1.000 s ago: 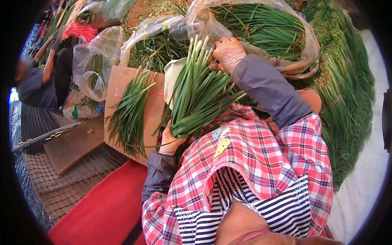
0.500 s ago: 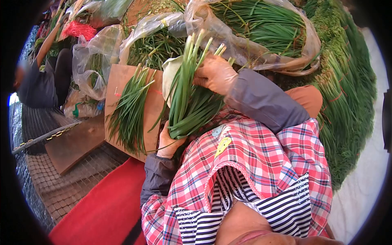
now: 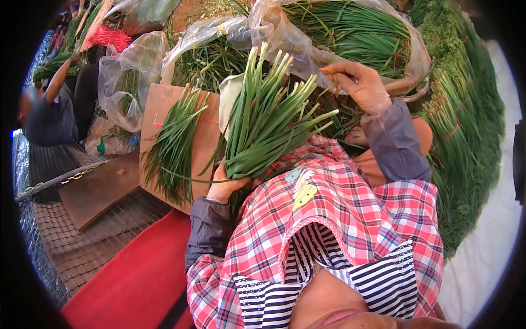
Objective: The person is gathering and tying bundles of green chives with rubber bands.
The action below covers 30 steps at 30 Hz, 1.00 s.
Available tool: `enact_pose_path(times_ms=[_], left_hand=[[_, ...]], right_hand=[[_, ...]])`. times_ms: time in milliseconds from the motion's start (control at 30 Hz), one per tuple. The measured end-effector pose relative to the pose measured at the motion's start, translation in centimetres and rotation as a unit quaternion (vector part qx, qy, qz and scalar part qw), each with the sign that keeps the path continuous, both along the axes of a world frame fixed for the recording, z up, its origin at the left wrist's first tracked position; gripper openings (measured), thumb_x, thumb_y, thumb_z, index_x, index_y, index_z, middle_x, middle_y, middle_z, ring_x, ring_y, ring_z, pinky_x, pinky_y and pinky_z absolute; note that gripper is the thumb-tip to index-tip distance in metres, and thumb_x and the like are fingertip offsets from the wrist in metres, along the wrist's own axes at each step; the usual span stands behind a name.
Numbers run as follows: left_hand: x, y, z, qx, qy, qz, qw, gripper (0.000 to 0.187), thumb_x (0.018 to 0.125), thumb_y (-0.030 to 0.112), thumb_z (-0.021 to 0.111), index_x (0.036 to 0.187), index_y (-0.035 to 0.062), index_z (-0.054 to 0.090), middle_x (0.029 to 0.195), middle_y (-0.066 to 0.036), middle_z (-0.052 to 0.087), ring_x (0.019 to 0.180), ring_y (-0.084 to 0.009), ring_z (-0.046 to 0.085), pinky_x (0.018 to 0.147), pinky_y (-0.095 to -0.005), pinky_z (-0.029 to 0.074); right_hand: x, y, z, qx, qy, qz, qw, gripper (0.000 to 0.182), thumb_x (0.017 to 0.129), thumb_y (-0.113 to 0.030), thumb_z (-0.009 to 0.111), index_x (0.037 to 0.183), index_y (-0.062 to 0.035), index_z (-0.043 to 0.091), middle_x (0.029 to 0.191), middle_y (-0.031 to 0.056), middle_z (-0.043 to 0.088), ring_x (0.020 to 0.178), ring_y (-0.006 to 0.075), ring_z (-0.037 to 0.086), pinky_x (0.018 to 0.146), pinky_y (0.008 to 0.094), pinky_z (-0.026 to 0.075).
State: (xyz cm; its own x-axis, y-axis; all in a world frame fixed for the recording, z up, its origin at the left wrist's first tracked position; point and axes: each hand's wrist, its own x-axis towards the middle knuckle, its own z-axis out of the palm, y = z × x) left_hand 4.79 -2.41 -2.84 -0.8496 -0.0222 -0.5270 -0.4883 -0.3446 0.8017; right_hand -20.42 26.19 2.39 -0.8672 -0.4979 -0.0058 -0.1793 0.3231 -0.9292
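A bunch of garlic chives (image 3: 268, 118), green leaves with pale cut ends, is held upright at the lap with its stalks fanned out. My left hand (image 3: 226, 185) grips it near the bottom, fingers wrapped round the leaves. To the right of the stalk ends, my right hand (image 3: 359, 85) is raised, apart from the bunch. Its fingers are bent and spread, and nothing shows clearly between them. Left of the held bunch, a smaller pile of chives (image 3: 178, 140) lies on a brown board (image 3: 155, 107). A pale cloth-like piece (image 3: 231, 98) shows behind the held leaves.
An open plastic bag (image 3: 329, 60) of chives lies ahead, beside another plastic bag (image 3: 205, 33) of loose leaves. Tied chive bundles (image 3: 460, 131) are heaped along the right. Another person (image 3: 55, 112) sits at far left, near red ties (image 3: 109, 36). A second board (image 3: 101, 186) lies at left.
My right hand has left the stalks and moved right, its fingers now spread. The bunch in my left hand has fanned out wider. The other person's arm has shifted, with greens now near it.
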Motion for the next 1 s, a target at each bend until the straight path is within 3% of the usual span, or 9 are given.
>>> enact_pose_path(times_ms=[100,200,300,433,567,667,867,1000], left_hand=[[-0.1,-0.2,-0.5,-0.019,0.010,-0.011,1.000,0.068,0.062,-0.004,0.069,0.124,0.0037,0.042,0.118,-0.008,0.053,0.108,-0.0198,0.051,0.094,-0.0325,0.039],[0.0,-0.2,-0.6,-0.024,-0.004,-0.005,1.000,0.067,0.062,-0.004,0.069,0.123,0.0038,0.043,0.117,-0.008,0.054,0.107,-0.0194,0.052,0.093,-0.0326,0.040],[0.1,0.0,-0.3,-0.013,0.009,0.010,1.000,0.067,0.061,-0.005,0.069,0.123,0.0039,0.043,0.117,-0.008,0.054,0.106,-0.0192,0.052,0.093,-0.0324,0.040],[0.1,-0.4,-0.7,-0.018,0.026,-0.017,0.999,0.068,0.060,-0.007,0.067,0.123,0.0038,0.043,0.118,-0.008,0.053,0.107,-0.0190,0.051,0.093,-0.0319,0.039],[-0.2,-0.4,0.0,0.001,0.017,-0.024,1.000,0.068,0.061,-0.007,0.067,0.124,0.0036,0.042,0.118,-0.008,0.053,0.108,-0.0188,0.051,0.094,-0.0323,0.039],[-0.1,-1.4,0.1,-0.003,-0.007,-0.048,0.999,0.065,0.062,-0.006,0.069,0.122,0.0031,0.044,0.117,-0.008,0.054,0.107,-0.0187,0.052,0.093,-0.0324,0.039],[-0.2,-1.8,0.0,-0.061,-0.042,-0.093,0.993,0.066,0.064,-0.007,0.066,0.125,0.0022,0.043,0.122,-0.008,0.050,0.113,-0.0201,0.047,0.097,-0.0338,0.035],[-0.3,-1.2,0.1,-0.057,0.007,-0.088,0.994,0.067,0.064,-0.003,0.068,0.126,0.0045,0.043,0.122,-0.008,0.051,0.113,-0.0202,0.047,0.095,-0.0333,0.038]], right_hand=[[-0.8,-3.8,-0.2,-0.006,0.034,0.094,0.995,0.024,0.079,-0.021,0.060,0.100,-0.0093,0.064,0.096,0.0123,0.063,0.086,0.0250,0.060,0.078,0.0332,0.046],[-2.2,-6.7,-1.7,0.274,0.051,0.153,0.948,0.033,0.075,-0.028,0.064,0.104,-0.0123,0.062,0.099,0.0103,0.062,0.092,0.0298,0.058,0.080,0.0358,0.045],[-2.2,-7.8,-3.0,0.377,0.055,0.246,0.891,0.039,0.072,-0.034,0.066,0.105,-0.0131,0.062,0.097,0.0109,0.062,0.092,0.0303,0.058,0.081,0.0370,0.044],[-1.6,-9.1,-3.1,0.413,0.180,0.327,0.831,0.038,0.069,-0.041,0.066,0.099,-0.0175,0.064,0.089,0.0092,0.064,0.088,0.0278,0.060,0.084,0.0389,0.041],[-1.4,-8.7,-5.3,0.304,0.221,0.318,0.870,0.028,0.071,-0.040,0.064,0.086,-0.0162,0.067,0.077,0.0056,0.064,0.082,0.0253,0.060,0.085,0.0402,0.037],[-1.3,-8.4,-4.6,0.353,0.170,0.339,0.855,0.022,0.072,-0.030,0.064,0.092,-0.0209,0.067,0.093,0.0066,0.064,0.090,0.0242,0.058,0.080,0.0378,0.043],[-2.4,-7.8,-5.6,0.380,0.061,0.250,0.888,0.022,0.073,-0.028,0.062,0.094,-0.0231,0.067,0.094,0.0080,0.064,0.092,0.0265,0.059,0.082,0.0358,0.044],[-4.6,-5.7,-7.2,0.305,0.003,0.197,0.932,0.022,0.073,-0.020,0.063,0.094,-0.0169,0.068,0.084,0.0071,0.066,0.082,0.0214,0.062,0.077,0.0325,0.047]])
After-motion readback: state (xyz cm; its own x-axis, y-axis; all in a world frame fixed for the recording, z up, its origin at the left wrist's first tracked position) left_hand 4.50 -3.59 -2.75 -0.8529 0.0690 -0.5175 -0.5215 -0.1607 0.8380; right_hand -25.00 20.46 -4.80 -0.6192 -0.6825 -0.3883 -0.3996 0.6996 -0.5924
